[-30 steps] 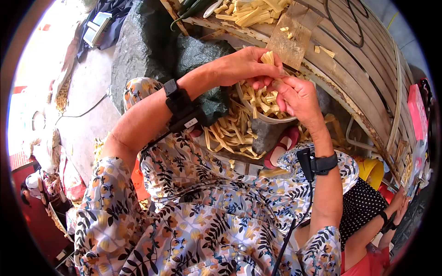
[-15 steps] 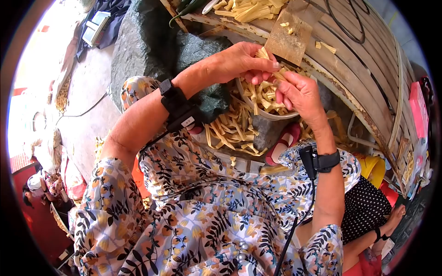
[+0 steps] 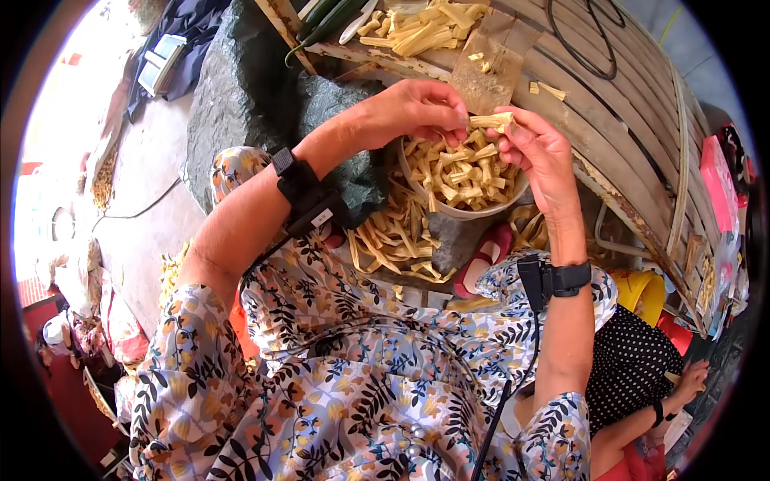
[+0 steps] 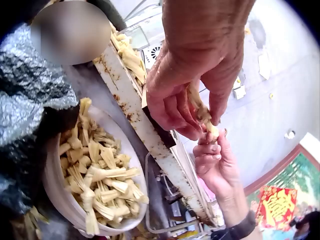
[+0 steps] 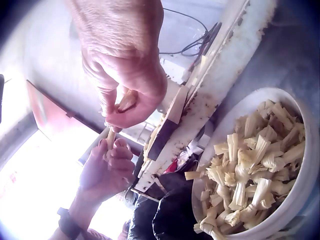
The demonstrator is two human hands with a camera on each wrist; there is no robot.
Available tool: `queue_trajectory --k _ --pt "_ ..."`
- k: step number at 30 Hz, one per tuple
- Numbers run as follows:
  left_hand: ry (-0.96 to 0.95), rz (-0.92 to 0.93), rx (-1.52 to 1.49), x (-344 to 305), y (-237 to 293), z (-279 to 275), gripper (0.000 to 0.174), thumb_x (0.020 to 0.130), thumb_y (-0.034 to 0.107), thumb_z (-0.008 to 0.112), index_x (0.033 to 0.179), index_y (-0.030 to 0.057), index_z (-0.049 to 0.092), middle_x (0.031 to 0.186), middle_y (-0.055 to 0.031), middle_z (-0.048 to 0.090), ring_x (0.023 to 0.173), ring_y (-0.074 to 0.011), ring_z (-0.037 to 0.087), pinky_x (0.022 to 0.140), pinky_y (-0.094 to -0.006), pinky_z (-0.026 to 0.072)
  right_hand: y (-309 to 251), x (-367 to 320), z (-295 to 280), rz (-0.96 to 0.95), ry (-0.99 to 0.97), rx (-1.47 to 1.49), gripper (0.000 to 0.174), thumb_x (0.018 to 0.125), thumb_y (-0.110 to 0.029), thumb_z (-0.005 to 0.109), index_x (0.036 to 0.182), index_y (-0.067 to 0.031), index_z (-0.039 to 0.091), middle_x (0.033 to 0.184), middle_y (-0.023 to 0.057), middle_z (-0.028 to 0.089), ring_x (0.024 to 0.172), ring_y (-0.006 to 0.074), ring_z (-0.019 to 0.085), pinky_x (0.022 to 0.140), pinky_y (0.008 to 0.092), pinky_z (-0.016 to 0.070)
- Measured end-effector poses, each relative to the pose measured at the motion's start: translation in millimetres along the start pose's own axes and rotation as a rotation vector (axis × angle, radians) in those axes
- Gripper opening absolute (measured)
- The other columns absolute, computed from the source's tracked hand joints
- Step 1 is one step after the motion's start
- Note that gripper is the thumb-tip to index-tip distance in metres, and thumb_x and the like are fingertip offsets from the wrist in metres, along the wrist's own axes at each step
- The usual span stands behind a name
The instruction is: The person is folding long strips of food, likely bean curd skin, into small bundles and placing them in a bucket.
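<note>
Over a white tub, my left hand (image 3: pixel 433 112) and right hand (image 3: pixel 544 156) pinch a pale yellow, fibrous strip (image 3: pixel 491 122) from its two ends. Part of the strip shows between the fingertips in the left wrist view; in the right wrist view, its other end (image 5: pixel 127 101) sticks up inside the right hand's curled fingers. Below the hands, the white tub (image 4: pixel 52 185) is heaped with short knotted strips (image 3: pixel 461 172) of the same yellow stuff.
Loose long strips (image 3: pixel 393 236) lie on the ground beside the tub. A slatted bench (image 3: pixel 613 120) with a rusty edge stands beyond, bearing a wooden board (image 3: pixel 488 74) and a pile of strips (image 3: pixel 421 30). Dark green plastic sheeting (image 3: pixel 233 120) is at the left. Another person's hand (image 3: pixel 690 383) shows at lower right.
My hands have drawn apart, the right one moving right and slightly up, and the strip now spans between them. More of the tub's contents shows beneath.
</note>
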State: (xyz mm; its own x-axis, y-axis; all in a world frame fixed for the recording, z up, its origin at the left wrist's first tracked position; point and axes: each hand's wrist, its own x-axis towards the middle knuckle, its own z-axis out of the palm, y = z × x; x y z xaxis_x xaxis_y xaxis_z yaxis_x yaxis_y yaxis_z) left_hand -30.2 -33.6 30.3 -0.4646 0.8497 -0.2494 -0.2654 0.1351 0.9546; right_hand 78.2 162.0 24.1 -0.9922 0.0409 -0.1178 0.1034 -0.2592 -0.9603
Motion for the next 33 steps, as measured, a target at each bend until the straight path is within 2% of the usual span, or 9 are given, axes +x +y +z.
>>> queue_trajectory --k 3,6,11,15,17,18,24,30,33 --pt "-0.046 0.158 0.45 3 -2 -1 0.018 0.083 0.015 0.057 0.095 0.0027 0.059 0.079 -0.0008 0.06 0.076 -0.0076 0.055 0.074 -0.0217 0.0433 2 1 -1 0.014 -0.012 -0.047 0.034 0.084 -0.02 0.058 0.111 0.0008 0.054 0.089 0.0082 0.062 0.071 0.0053 0.055 0.061 0.0178 0.0473" --pt "-0.061 0.103 0.332 0 -1 1 0.018 0.082 0.012 0.057 0.095 0.0005 0.06 0.08 -0.0013 0.06 0.077 -0.007 0.054 0.074 -0.0208 0.0424 4 2 0 0.002 -0.02 -0.051 0.035 0.085 -0.02 0.056 0.112 0.0017 0.053 0.091 0.0088 0.062 0.072 0.0075 0.057 0.063 0.0194 0.0488" --pt "-0.079 0.194 0.306 5 -8 -3 0.021 0.085 0.011 0.054 0.103 0.0001 0.055 0.08 -0.0028 0.06 0.074 -0.0078 0.055 0.072 -0.0225 0.0439 1 0 5 0.02 -0.018 -0.044 0.035 0.087 -0.017 0.053 0.116 0.0033 0.049 0.095 0.0105 0.061 0.078 0.0119 0.061 0.067 0.0223 0.0508" --pt "-0.084 0.219 0.377 10 -11 -1 0.025 0.089 0.015 0.05 0.11 0.0018 0.051 0.082 -0.0042 0.061 0.071 -0.0085 0.056 0.068 -0.0232 0.0448 7 1 10 0.027 -0.022 -0.051 0.033 0.086 -0.015 0.055 0.112 0.004 0.05 0.092 0.0112 0.062 0.074 0.012 0.061 0.064 0.0216 0.0508" --pt "-0.083 0.2 0.295 6 -7 -3 0.025 0.089 0.015 0.049 0.112 0.0033 0.051 0.082 -0.0045 0.061 0.069 -0.0086 0.056 0.067 -0.0228 0.0447 8 3 0 0.045 0.021 -0.089 0.03 0.085 -0.014 0.056 0.109 0.0041 0.052 0.09 0.0116 0.063 0.071 0.0116 0.061 0.063 0.021 0.0507" --pt "-0.085 0.191 0.255 4 -4 -2 0.026 0.09 0.015 0.048 0.112 0.004 0.051 0.082 -0.0046 0.06 0.069 -0.0086 0.056 0.066 -0.0225 0.0447 9 4 -3 0.031 0.063 -0.095 0.026 0.084 -0.014 0.057 0.104 0.0038 0.055 0.086 0.0118 0.064 0.068 0.0107 0.06 0.06 0.0199 0.0499" --pt "-0.111 0.203 0.184 1 2 6 0.029 0.09 0.013 0.046 0.119 0.0081 0.048 0.078 -0.0046 0.06 0.067 -0.0085 0.056 0.065 -0.022 0.045 8 2 -1 0.01 0.021 -0.052 0.025 0.084 -0.014 0.058 0.102 0.0042 0.055 0.082 0.0103 0.063 0.062 0.0082 0.057 0.054 0.0184 0.0466" --pt "-0.218 0.191 0.127 2 4 6 0.03 0.09 0.01 0.045 0.12 0.007 0.045 0.078 -0.0059 0.06 0.068 -0.01 0.058 0.065 -0.0224 0.0459 9 1 -2 0.074 -0.025 -0.016 0.022 0.085 -0.014 0.057 0.099 0.0023 0.056 0.075 0.0057 0.06 0.056 0.0047 0.051 0.047 0.016 0.0388" --pt "-0.234 0.183 0.15 1 7 6 0.026 0.09 0.011 0.046 0.115 0.0044 0.046 0.077 -0.0063 0.061 0.067 -0.0098 0.059 0.06 -0.0209 0.0441 11 1 -1 0.097 -0.054 0.053 0.02 0.085 -0.014 0.056 0.098 0.0013 0.056 0.072 0.0039 0.058 0.053 0.004 0.048 0.045 0.0158 0.0366"
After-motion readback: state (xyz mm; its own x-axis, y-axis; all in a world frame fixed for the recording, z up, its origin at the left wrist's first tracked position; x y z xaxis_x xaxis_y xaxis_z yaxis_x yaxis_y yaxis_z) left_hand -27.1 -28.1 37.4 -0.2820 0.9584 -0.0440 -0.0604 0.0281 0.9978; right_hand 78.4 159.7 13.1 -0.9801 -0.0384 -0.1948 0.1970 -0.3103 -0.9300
